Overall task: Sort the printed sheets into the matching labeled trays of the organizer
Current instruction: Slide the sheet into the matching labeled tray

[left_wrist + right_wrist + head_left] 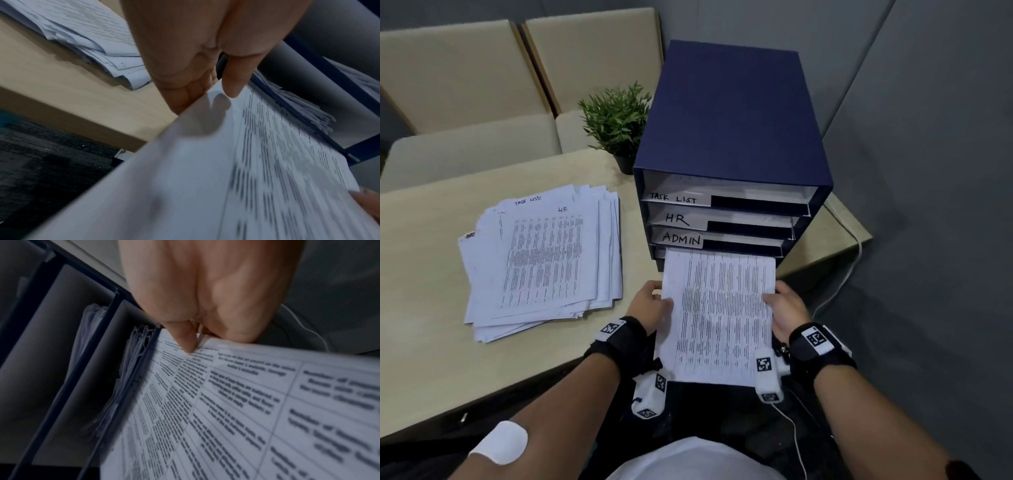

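A printed sheet (pixel 719 315) with dense table text is held flat in front of the dark blue organizer (pixel 726 113). My left hand (pixel 654 303) pinches its left edge and my right hand (pixel 786 308) pinches its right edge. The sheet's far edge reaches the lowest tray, just under the tray labelled ADMIN (pixel 681 238). Above it are trays labelled HR (pixel 677 218) and TASK LIST (pixel 673 198). In the left wrist view my thumb (pixel 233 81) lies on the sheet (pixel 226 178). In the right wrist view my thumb (pixel 185 340) presses on the sheet (pixel 246 410) beside stacked papers (pixel 135 363) in a tray.
A loose pile of printed sheets (pixel 544 260) lies on the beige table (pixel 424 274) to the left of the organizer; its top sheet is marked HR. A small potted plant (pixel 618 120) stands behind it. A white cable (pixel 849 260) hangs off the table's right edge.
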`<state>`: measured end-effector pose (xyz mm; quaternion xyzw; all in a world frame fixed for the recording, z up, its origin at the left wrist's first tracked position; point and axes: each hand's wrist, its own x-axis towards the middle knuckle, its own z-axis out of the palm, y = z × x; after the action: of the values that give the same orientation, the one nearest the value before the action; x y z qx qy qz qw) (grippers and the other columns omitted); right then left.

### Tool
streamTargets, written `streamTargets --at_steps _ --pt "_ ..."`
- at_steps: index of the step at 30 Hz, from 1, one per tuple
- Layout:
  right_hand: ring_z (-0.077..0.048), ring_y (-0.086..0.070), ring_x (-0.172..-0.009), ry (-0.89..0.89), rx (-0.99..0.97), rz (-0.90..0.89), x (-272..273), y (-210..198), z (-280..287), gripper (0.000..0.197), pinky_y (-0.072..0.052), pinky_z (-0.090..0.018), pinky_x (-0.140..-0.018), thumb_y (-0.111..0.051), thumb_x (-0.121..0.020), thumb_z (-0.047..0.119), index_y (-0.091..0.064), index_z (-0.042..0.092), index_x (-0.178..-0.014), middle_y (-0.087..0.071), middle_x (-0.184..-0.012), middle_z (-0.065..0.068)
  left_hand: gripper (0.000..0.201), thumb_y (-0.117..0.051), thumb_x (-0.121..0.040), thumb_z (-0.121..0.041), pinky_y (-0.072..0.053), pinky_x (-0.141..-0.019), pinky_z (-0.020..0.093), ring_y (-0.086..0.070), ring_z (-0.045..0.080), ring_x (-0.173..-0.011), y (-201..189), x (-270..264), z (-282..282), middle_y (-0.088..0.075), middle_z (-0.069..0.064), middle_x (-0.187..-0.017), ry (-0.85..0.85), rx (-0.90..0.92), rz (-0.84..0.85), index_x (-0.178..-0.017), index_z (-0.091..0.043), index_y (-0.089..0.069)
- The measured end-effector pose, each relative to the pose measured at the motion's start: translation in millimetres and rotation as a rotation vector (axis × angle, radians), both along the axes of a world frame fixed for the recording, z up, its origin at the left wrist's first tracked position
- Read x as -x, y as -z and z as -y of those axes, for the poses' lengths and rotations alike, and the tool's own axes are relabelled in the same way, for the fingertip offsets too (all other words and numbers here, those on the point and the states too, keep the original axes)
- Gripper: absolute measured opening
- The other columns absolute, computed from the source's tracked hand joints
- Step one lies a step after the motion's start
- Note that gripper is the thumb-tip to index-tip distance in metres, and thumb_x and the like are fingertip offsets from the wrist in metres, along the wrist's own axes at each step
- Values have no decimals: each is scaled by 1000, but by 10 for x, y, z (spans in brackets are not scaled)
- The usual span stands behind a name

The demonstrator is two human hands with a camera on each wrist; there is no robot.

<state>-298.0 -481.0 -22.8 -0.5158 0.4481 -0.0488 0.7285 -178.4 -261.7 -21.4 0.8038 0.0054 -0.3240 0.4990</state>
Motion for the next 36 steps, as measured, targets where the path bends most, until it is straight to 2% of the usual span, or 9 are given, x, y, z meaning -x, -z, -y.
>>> streamTargets --at_steps 4,8,12,15,18,21,26,30,36 --pt "-34 -64 -97 52 16 41 -225 -105 103 20 -51 -48 -90 -44 -96 -5 -59 5 -102 -64 -109 -19 25 -48 -88 3 -54 -61 24 -64 19 -68 -1 17 -2 -70 8 -87 8 -1 -8 -107 -12 -55" --pt "-30 -67 -92 -51 -34 4 -169 -105 111 14 -55 -43 -83 -54 -95 5 -56 5 -109 -67 -107 -18 21 -44 -91 7 -42 -40 9 -55 12 -60 -86 -64 98 -61 1 -75 -94 39 58 -104 -7 -52" --pt "-23 -65 -92 -285 -119 -92 27 -48 24 19 -55 -35 -67 -50 -98 6 -58 14 -113 -68 -107 -8 21 -43 -92 7 -45 -50 21 -54 17 -59 -111 -200 195 -60 4 -75 -164 101 18 -107 -5 -51" --pt "-20 -62 -89 -214 -45 -63 -27 -48 23 25 -50 -33 -65 -47 -98 4 -55 19 -117 -67 -104 -3 24 -46 -90 4 -42 -54 28 -52 23 -57 -100 -263 220 -61 11 -75 -161 154 -39 -112 -3 -51" --pt "-20 -63 -87 -107 10 -20 -129 -85 58 26 -50 -31 -61 -48 -98 4 -55 18 -120 -67 -105 -4 27 -47 -90 4 -56 -64 42 -63 31 -79 -82 -263 232 -64 19 -102 -107 176 -141 -112 -12 -50" --pt "-17 -64 -67 -146 4 -36 -146 -93 51 20 -49 -26 -51 -49 -100 13 -56 18 -118 -69 -94 -5 37 -46 -89 15 -55 -45 32 -60 29 -79 -74 -281 233 -57 25 -112 -72 186 -167 -114 -12 -43" --pt "-10 -43 -39 -273 -63 -148 -76 46 33 21 -33 -19 -40 -44 -102 12 -54 16 -119 -54 -59 -4 51 -44 -87 20 -49 -36 28 -54 19 -56 -144 -340 252 -49 13 -76 -27 188 -175 -131 -4 -35" --pt "-8 -41 -40 -181 -28 -107 -203 33 34 22 -33 -21 -40 -42 -102 10 -54 17 -118 -49 -58 -1 31 -44 -94 0 -51 -44 27 -67 28 -71 -222 -301 216 -62 11 -101 -130 209 -159 -121 -14 -44" --pt "-13 -47 -47 -2 -27 -82 -518 -15 110 51 -37 -24 -44 -48 -100 10 -28 18 -147 -56 -66 -3 24 -48 -96 -5 -49 -47 28 -58 25 -61 -291 -334 3 -58 13 -91 -154 257 -179 -119 -13 -43"
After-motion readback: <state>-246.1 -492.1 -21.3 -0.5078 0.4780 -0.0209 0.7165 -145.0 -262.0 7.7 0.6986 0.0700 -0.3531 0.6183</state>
